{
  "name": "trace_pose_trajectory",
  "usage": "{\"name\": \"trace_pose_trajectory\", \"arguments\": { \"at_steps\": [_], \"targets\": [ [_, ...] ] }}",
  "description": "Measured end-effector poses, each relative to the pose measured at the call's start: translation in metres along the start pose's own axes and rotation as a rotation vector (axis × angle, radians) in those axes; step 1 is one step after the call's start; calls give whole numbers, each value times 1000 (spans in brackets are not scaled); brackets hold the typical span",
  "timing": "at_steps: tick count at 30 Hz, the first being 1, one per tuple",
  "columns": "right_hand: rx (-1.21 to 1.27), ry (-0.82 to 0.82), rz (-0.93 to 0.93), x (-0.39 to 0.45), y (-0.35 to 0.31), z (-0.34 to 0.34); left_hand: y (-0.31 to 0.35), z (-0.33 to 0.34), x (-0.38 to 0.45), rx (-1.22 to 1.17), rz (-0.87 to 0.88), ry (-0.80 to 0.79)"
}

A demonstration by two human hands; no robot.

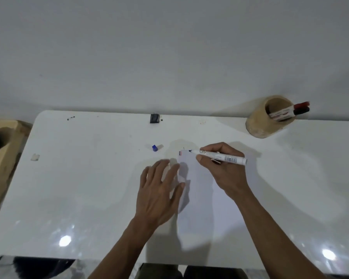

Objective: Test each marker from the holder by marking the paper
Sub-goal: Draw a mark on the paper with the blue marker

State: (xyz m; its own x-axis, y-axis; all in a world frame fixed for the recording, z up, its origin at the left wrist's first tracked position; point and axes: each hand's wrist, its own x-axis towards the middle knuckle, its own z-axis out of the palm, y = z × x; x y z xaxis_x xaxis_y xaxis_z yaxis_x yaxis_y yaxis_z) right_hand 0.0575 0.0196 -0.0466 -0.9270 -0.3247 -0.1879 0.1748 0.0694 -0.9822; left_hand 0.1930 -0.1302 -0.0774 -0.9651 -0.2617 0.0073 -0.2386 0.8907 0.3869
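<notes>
A white sheet of paper [206,198] lies on the white table [89,178], with short red and dark strokes at its top left corner. My right hand [224,168] grips an uncapped white marker [218,157], tip touching the paper beside those strokes. My left hand [159,190] rests flat with fingers spread, its fingertips on the paper's left edge. A blue cap [154,147] lies on the table left of the paper. The wooden holder [270,117] stands at the back right with a red-capped marker [300,105] and a black-capped marker [300,111] inside.
A small dark block [154,118] sits at the table's far edge against the wall. A scrap of tape [35,157] lies at the left. A wooden piece [2,158] stands beside the table's left edge. My knees show under the front edge.
</notes>
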Motion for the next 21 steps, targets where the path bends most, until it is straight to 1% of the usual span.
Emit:
{"name": "trace_pose_trajectory", "arguments": {
  "at_steps": [4, 6, 12, 21],
  "targets": [
    [-101, 8, -52, 12, 11, 5, -6, 11, -3, 121, 25, -92],
    [-138, 18, -49, 17, 18, 7, -9, 14, -3, 150, 24, -111],
    [-210, 38, -9, 24, 33, 12, -11, 19, -5, 173, 14, -101],
    [-248, 43, -1, 25, 32, 15, -13, 22, -5, 180, 21, -58]
  ]
}}
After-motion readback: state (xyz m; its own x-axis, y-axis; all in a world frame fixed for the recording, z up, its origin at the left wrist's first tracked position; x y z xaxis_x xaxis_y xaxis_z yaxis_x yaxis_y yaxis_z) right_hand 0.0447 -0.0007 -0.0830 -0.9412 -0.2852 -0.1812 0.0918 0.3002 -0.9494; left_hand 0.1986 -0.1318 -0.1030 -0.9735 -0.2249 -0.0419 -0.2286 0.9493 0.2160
